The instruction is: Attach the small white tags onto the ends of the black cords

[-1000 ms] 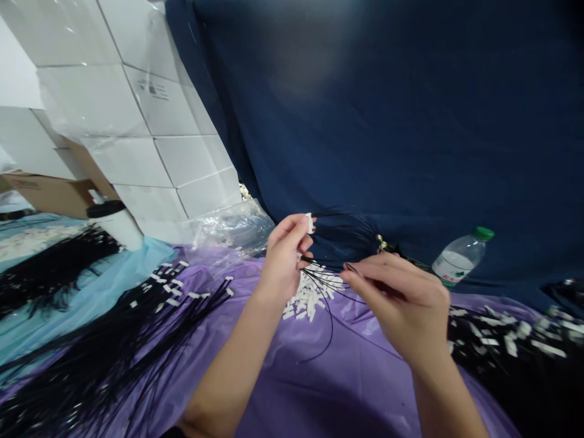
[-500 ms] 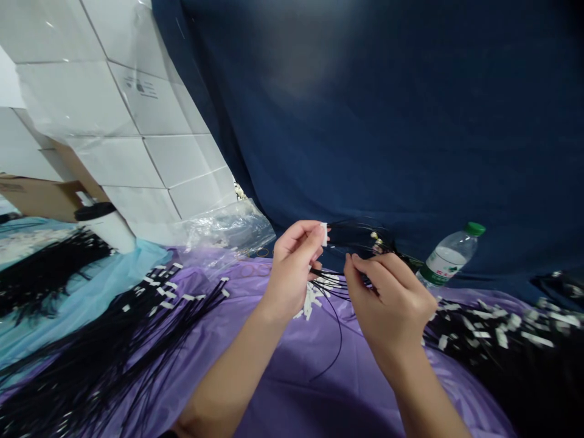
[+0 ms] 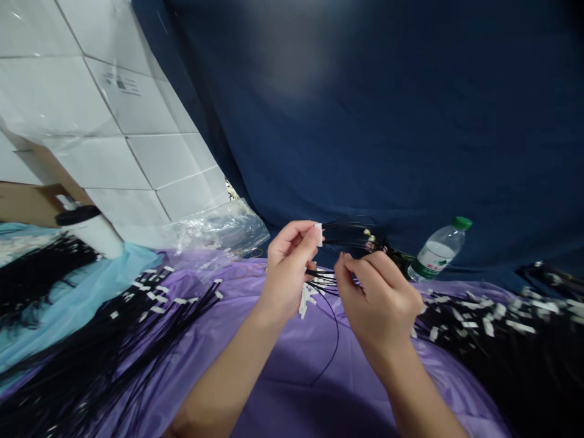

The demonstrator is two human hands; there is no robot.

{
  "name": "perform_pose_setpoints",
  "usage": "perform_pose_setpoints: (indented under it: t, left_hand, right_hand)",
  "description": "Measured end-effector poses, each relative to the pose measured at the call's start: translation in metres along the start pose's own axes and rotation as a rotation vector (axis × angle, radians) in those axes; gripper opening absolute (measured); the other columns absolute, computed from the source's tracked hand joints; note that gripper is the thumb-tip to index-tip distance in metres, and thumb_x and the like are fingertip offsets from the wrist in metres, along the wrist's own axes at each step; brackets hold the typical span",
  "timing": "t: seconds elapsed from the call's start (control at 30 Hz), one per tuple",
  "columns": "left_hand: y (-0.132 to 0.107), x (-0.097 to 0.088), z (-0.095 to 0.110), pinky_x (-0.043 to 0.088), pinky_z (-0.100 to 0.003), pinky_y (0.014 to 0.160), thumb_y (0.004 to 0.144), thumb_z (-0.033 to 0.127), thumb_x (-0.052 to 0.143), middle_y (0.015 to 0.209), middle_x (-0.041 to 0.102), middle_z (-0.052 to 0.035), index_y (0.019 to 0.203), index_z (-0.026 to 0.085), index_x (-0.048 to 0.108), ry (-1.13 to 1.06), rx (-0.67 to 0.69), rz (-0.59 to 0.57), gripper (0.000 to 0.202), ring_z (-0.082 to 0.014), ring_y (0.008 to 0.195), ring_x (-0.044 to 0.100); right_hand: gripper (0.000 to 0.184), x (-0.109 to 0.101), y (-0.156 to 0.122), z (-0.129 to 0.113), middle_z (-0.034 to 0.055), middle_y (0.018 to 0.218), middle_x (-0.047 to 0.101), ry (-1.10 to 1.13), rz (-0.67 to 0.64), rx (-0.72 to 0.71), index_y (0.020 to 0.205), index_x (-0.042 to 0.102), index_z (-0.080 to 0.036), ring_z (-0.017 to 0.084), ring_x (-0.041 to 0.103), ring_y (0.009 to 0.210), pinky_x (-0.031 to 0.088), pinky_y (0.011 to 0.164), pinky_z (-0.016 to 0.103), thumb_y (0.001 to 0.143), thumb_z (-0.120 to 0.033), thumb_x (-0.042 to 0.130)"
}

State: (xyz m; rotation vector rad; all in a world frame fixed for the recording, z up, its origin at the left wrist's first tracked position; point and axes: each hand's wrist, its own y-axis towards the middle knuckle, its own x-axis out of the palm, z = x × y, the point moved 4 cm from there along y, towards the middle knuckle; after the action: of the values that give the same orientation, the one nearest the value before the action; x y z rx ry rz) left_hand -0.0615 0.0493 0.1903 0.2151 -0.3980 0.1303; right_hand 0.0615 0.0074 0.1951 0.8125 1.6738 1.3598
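Observation:
My left hand (image 3: 288, 274) is closed, thumb and forefinger pinching a small white connector piece (image 3: 319, 235). Thin black wires (image 3: 347, 225) run from that piece to the right. Lower down, a bunch of black wires (image 3: 322, 278) leaves the left hand's lower fingers and passes toward my right hand (image 3: 381, 298). The right hand is closed too, thumb and forefinger tips together just right of the connector; what sits between them is too small to make out. One loose wire (image 3: 337, 331) curves down over the purple cloth (image 3: 314, 389). White pieces (image 3: 306, 299) lie beneath the hands.
Black wires with white ends (image 3: 150, 292) spread at left, and another heap (image 3: 483, 322) at right. A green-capped bottle (image 3: 440, 249) stands behind the right hand. A white cup (image 3: 98, 231) with a dark lid, clear plastic (image 3: 219, 234) and white boxes (image 3: 118, 158) are at left.
The whole view has shifted slightly, so everything sits a little further left. Both hands keep nearly the same pose, with the white connector piece still in the left fingers.

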Motion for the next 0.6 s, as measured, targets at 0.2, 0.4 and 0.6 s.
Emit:
perform_pose_setpoints:
  t: [0.2, 0.4, 0.6]
  left_hand:
    - [0.0024, -0.0004, 0.0005, 0.026, -0.013, 0.037, 0.075, 0.039, 0.073, 0.071, 0.057, 0.0031, 0.085, 0.023, 0.067, -0.002, 0.029, -0.004, 0.02, -0.003, 0.048, 0.043]
    - [0.002, -0.0009, 0.0002, 0.026, -0.013, 0.037, 0.075, 0.04, 0.073, 0.069, 0.054, 0.0038, 0.085, 0.025, 0.068, 0.041, 0.031, -0.023, 0.019, -0.0031, 0.049, 0.043]
    - [0.0033, 0.0002, 0.0007, 0.028, -0.013, 0.037, 0.075, 0.039, 0.073, 0.069, 0.054, 0.0032, 0.085, 0.023, 0.068, 0.045, 0.018, -0.028, 0.019, -0.0033, 0.049, 0.043]
  right_hand:
    - [0.022, -0.0003, 0.0012, -0.0018, -0.0013, 0.059, 0.057, 0.009, -0.028, -0.009, 0.061, 0.062, -0.018, 0.009, 0.05, 0.05, 0.036, 0.048, 0.024, 0.081, -0.008, 0.063]
    - [0.024, -0.0005, 0.0014, -0.0017, -0.001, 0.06, 0.057, -0.006, -0.084, 0.016, 0.062, 0.064, -0.018, 0.009, 0.049, 0.051, 0.035, 0.048, 0.025, 0.084, -0.009, 0.06]
    - [0.026, -0.0014, 0.0026, -0.0015, -0.0013, 0.06, 0.057, -0.024, -0.139, 0.013, 0.061, 0.064, -0.019, 0.009, 0.049, 0.053, 0.035, 0.05, 0.025, 0.084, -0.008, 0.057]
